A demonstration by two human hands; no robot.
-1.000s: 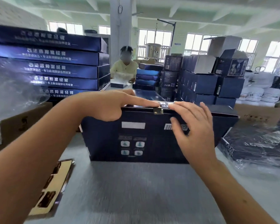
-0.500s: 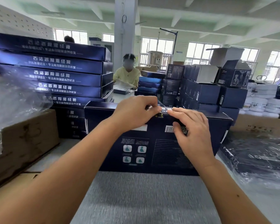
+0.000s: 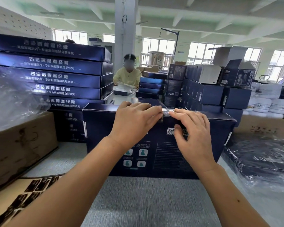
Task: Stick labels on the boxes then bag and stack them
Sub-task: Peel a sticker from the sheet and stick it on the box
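A dark blue box (image 3: 105, 128) stands on its long edge on the grey table (image 3: 146, 202) in front of me, barcode side facing me. A small gold label (image 3: 161, 119) sits at the middle of its top front edge. My left hand (image 3: 134, 122) lies over that edge with its fingertips pressing at the label. My right hand (image 3: 193, 131) meets it from the right, fingers flat on the box top and thumb against the front face by the barcode.
A sheet of dark labels (image 3: 31, 190) lies at the lower left. Behind it are a cardboard carton (image 3: 23, 141), clear plastic bags (image 3: 11, 99) and a stack of blue boxes (image 3: 56, 76). Bagged boxes (image 3: 261, 158) lie at right. A person (image 3: 128, 76) works across the table.
My view has tilted and the label sheet shows again at lower left. My left hand, first pointing one finger, now lies with several fingers over the box edge; the right hand stayed.
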